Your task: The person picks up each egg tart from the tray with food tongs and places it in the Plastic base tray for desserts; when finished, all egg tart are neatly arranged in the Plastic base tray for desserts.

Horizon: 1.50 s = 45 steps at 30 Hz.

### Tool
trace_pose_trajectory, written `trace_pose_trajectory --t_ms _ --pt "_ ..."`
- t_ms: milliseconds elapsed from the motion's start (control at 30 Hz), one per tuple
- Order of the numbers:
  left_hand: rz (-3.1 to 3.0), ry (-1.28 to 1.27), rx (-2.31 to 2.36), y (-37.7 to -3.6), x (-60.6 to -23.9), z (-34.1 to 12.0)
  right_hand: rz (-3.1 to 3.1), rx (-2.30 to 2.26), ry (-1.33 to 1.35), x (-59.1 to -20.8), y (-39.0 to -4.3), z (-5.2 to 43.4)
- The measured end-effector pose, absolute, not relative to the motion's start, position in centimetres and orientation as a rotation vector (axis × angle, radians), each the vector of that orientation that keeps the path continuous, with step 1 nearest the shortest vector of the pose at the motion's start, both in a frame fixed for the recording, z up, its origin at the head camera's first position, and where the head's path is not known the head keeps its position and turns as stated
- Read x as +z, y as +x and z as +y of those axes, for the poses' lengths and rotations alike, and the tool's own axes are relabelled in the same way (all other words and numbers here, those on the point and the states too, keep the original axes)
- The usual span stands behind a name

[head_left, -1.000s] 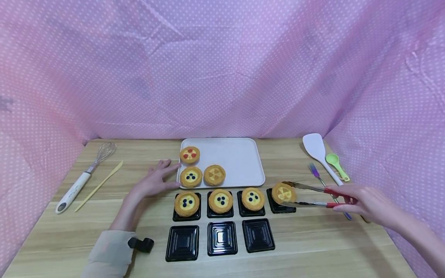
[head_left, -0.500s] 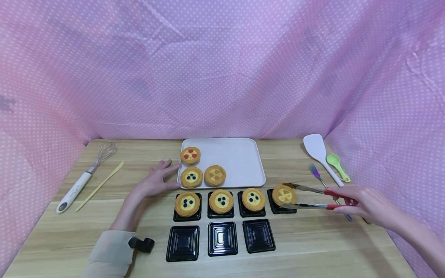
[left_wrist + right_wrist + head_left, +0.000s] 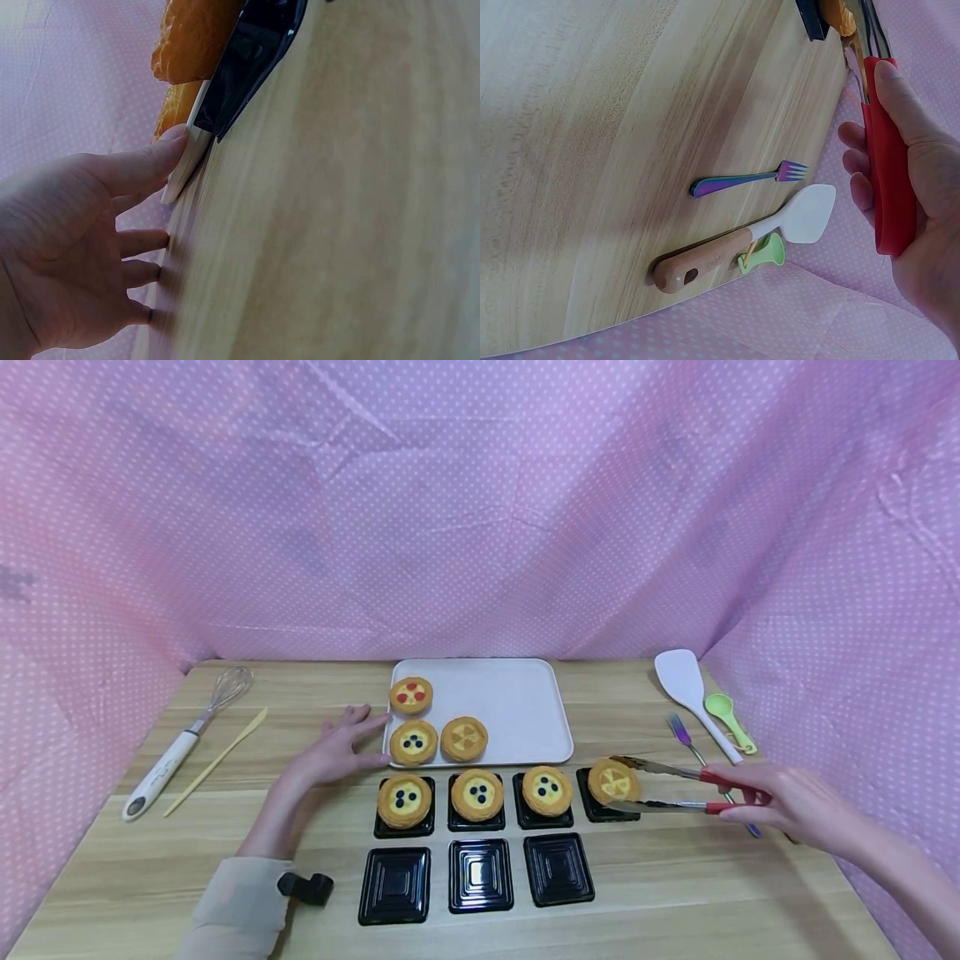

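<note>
My right hand (image 3: pixel 783 802) grips red-handled metal tongs (image 3: pixel 891 165). The tongs' two arms stand apart, tips at either side of an egg tart with pale wedge pieces on top (image 3: pixel 615 782), which sits on a black square tray at the right end of a row. My left hand (image 3: pixel 341 752) has its fingers spread at the left edge of a white tray (image 3: pixel 517 710); the thumb (image 3: pixel 161 150) and index fingertip touch its rim. On the white tray are a red-berry tart (image 3: pixel 410 695), a blueberry tart (image 3: pixel 412 742) and another wedge-topped tart (image 3: pixel 464 740).
Three blueberry tarts (image 3: pixel 477 795) sit on black square trays in the row. Three bare black trays (image 3: pixel 480 875) lie in front. A whisk (image 3: pixel 168 760) and yellow stick (image 3: pixel 217 762) lie left; a spatula (image 3: pixel 678 677), fork (image 3: pixel 750 180) and green spoon (image 3: pixel 720 706) lie right.
</note>
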<state>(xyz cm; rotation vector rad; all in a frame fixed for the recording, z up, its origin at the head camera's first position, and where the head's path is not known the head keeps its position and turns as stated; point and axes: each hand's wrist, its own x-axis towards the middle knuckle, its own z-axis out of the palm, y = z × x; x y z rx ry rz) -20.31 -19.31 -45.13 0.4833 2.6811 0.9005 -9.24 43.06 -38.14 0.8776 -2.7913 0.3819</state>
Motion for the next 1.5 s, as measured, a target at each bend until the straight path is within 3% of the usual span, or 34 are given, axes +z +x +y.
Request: trace_pose_trajectory --t_ms 700,933,1500 --pt "2.696 0.49 0.894 -20.3 -45.2 -19.3 -2.8 0.414 0.857 -38.3 -9.2 43.4" --pt "2.698 0.494 0.894 -20.2 -45.1 -19.2 -2.813 0.455 0.828 -36.5 -9.5 43.5" --pt "2.697 0.499 0.9 -20.2 -45.4 -19.4 -2.883 0.4 0.89 -31.2 -15.6 36.6"
